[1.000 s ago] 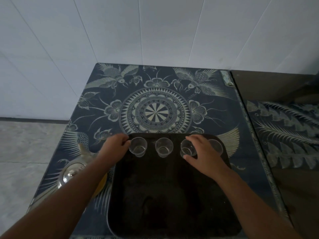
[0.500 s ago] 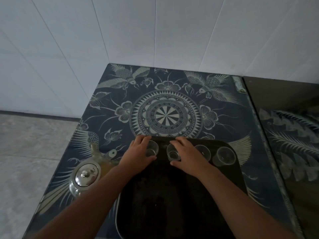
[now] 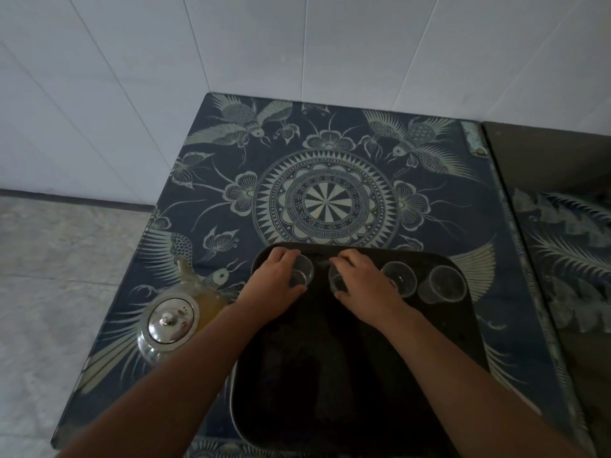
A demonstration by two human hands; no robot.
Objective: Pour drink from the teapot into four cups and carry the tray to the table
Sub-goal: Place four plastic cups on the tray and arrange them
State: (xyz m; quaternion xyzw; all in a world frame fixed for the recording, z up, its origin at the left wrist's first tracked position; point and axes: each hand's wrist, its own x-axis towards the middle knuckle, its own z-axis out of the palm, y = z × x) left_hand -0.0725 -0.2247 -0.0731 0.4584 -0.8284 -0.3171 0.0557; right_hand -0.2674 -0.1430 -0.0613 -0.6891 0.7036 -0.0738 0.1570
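On the desk (image 3: 463,206) we see the tray (image 3: 330,375), long axis running away from us. Left of the tray stands the teapot (image 3: 170,322), spout pointing away. At the tray's far edge our left hand (image 3: 276,280) grips the first cup (image 3: 302,274), our right hand (image 3: 362,282) the second cup (image 3: 336,281); the third cup (image 3: 398,279) and fourth cup (image 3: 443,284) stand free.

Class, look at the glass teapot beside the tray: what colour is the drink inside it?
Orange-yellow; the drink shows through the teapot glass, in the head view.
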